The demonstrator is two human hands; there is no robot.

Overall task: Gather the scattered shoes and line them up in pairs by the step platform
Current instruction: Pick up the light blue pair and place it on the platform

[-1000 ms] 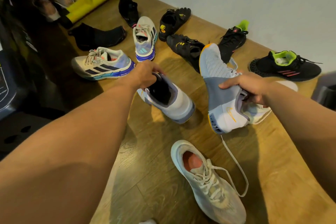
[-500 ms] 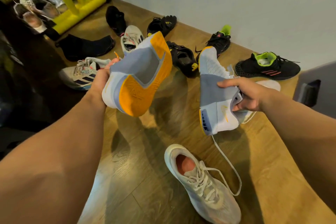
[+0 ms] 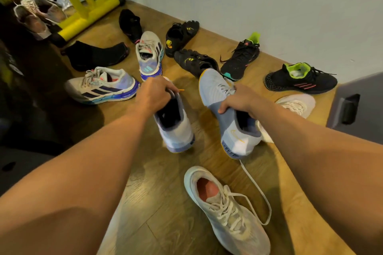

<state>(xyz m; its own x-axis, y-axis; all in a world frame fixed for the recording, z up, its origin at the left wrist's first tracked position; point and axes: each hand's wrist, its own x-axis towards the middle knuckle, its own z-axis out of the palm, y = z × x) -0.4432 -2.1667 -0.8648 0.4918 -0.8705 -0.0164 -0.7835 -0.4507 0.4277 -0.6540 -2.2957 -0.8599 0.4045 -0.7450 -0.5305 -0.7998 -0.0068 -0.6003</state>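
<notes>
Head view: two matching grey-white high-tops are held above the wooden floor, centre of the scene.

- Left hand: fingers are curled over the collar of the left high-top. Opening faces up, heel is nearest.
- Right hand: the right high-top is gripped at mid-upper, thumb on its left side, toe pointing far. One white lace is hanging from its heel end to the floor.
- Floor contact of either shoe cannot be told.

Loose shoes on the floor:
- a white lace-up, near centre
- two striped trainers, far left of the hands, not aligned
- two black sock shoes, further left
- two black toe shoes, far centre
- two black trainers with green lining, far right, apart
- one white shoe, partly hidden behind the right forearm

A pale pair is seen far left beside a yellow frame. A grey block is at the right edge.
</notes>
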